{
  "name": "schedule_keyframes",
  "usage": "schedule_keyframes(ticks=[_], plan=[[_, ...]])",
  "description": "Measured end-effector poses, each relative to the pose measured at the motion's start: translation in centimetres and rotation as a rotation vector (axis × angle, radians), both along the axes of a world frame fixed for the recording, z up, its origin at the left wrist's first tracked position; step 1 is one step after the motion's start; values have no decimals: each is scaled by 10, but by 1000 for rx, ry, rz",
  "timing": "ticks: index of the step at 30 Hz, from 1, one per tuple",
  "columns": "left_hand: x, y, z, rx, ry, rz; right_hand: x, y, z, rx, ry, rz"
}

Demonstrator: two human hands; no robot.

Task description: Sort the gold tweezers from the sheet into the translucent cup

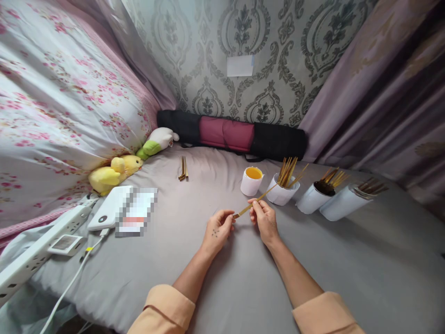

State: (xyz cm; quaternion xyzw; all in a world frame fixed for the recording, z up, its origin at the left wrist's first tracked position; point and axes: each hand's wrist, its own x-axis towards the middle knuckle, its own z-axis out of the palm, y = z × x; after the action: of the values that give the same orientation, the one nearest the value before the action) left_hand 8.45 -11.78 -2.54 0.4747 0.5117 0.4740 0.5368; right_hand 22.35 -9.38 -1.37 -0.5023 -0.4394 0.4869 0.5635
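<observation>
Both hands meet over the bed, holding one thin yellow-brown stick slantwise. My left hand pinches its lower left end, where a darker brown band shows. My right hand grips it around the middle, fingers closed, and the far end points up to the right. Just beyond stand a white cup with yellow inside and a white cup of upright sticks. Further right, a cup with a dark inside and a tilted white container hold more sticks.
Several short brown pieces lie on the grey bedsheet. On the left are a white power bank, a blurred-out flat item, a power strip, a cable and plush toys. A black and maroon roll lies along the wall.
</observation>
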Motion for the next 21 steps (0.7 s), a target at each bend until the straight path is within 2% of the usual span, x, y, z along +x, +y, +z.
schedule_keyframes(ticks=[9,21], plan=[[3,-3,10,-160,-306,-70,1,-1,4,11,-23,15],[1,-9,10,-312,-585,-237,4,-1,8,47,-57,69]])
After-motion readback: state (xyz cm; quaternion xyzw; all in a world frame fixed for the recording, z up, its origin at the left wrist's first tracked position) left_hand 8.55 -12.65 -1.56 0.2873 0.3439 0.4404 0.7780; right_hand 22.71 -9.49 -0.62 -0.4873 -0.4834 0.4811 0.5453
